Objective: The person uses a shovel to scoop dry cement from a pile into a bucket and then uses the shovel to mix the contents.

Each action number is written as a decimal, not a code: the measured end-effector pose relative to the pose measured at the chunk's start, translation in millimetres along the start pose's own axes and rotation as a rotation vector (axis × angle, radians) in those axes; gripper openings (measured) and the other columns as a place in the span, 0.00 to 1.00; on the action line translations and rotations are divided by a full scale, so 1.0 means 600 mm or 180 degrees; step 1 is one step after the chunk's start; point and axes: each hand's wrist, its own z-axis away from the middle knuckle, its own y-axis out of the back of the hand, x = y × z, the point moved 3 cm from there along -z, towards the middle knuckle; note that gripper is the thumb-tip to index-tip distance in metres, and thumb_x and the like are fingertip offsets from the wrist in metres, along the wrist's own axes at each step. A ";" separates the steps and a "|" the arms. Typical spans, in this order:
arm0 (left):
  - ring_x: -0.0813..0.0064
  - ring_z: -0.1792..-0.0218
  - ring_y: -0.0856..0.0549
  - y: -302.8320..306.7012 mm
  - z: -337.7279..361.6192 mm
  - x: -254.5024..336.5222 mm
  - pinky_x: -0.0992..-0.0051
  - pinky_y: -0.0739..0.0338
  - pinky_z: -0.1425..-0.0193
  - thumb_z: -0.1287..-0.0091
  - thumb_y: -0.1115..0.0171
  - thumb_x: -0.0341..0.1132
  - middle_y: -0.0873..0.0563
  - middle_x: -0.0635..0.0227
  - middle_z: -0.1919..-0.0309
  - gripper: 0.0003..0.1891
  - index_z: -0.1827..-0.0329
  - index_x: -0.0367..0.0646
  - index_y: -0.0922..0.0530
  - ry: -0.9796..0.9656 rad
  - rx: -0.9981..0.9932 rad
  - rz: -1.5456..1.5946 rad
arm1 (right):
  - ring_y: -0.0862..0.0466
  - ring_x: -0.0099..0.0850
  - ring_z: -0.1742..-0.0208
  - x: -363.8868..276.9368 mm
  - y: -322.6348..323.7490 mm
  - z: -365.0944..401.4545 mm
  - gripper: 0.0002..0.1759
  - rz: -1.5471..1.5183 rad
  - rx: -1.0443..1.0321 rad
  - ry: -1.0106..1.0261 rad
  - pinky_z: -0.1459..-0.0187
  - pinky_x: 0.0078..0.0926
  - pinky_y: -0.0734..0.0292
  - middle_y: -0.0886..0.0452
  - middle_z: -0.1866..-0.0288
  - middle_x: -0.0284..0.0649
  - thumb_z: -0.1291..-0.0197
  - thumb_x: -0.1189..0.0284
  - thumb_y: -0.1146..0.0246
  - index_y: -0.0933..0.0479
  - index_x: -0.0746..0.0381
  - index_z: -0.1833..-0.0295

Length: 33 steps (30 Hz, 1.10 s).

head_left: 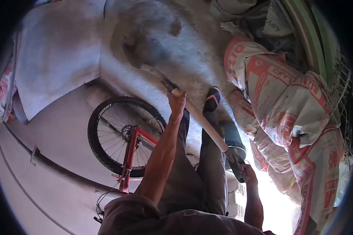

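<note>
A shovel (206,124) with a pale wooden shaft slants across the view, from the floor at the upper left to its dark handle end at the lower right. My left hand (177,102) is closed round the shaft near its dark metal socket. Farther back, my right hand (248,174) grips the dark handle end beside my right leg. The shovel's blade, dim and hard to make out, meets a grey-brown heap (141,45) of loose material on the floor.
A bicycle wheel (126,135) with a red fork stands close by my left leg. Printed sacks (284,94) are piled along the right. A dark bucket (233,137) is near my right foot. A large pale sheet (60,51) leans at the upper left.
</note>
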 end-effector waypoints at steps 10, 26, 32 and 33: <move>0.70 0.82 0.23 -0.014 0.000 0.054 0.69 0.25 0.81 0.44 0.37 0.34 0.23 0.65 0.79 0.08 0.72 0.42 0.27 0.2292 -0.0371 0.2374 | 0.35 0.23 0.82 0.052 0.028 0.104 0.02 0.0385 0.1194 0.2480 0.79 0.25 0.32 0.39 0.82 0.32 0.44 0.79 0.50 0.32 0.62 0.66; 0.72 0.77 0.23 -0.245 0.156 -0.140 0.69 0.26 0.71 0.40 0.37 0.32 0.24 0.69 0.75 0.06 0.65 0.46 0.27 0.3458 -0.0895 0.3530 | 0.40 0.18 0.86 0.091 0.340 0.029 0.09 0.2254 0.2699 0.3975 0.85 0.18 0.42 0.38 0.83 0.28 0.41 0.72 0.45 0.28 0.67 0.61; 0.70 0.77 0.24 -0.105 -0.206 -0.106 0.72 0.26 0.72 0.41 0.40 0.33 0.25 0.67 0.79 0.06 0.71 0.43 0.27 0.2496 -0.0857 0.2037 | 0.39 0.19 0.86 -0.026 -0.142 -0.082 0.09 -0.0316 0.1482 0.2848 0.84 0.20 0.38 0.41 0.85 0.27 0.42 0.77 0.46 0.36 0.57 0.73; 0.71 0.78 0.24 -0.097 -0.213 -0.093 0.72 0.26 0.73 0.41 0.40 0.33 0.25 0.67 0.79 0.06 0.71 0.43 0.27 0.2462 -0.0819 0.1860 | 0.39 0.19 0.86 -0.027 -0.149 -0.081 0.09 -0.0296 0.1555 0.2852 0.84 0.20 0.39 0.41 0.85 0.27 0.42 0.77 0.46 0.36 0.57 0.73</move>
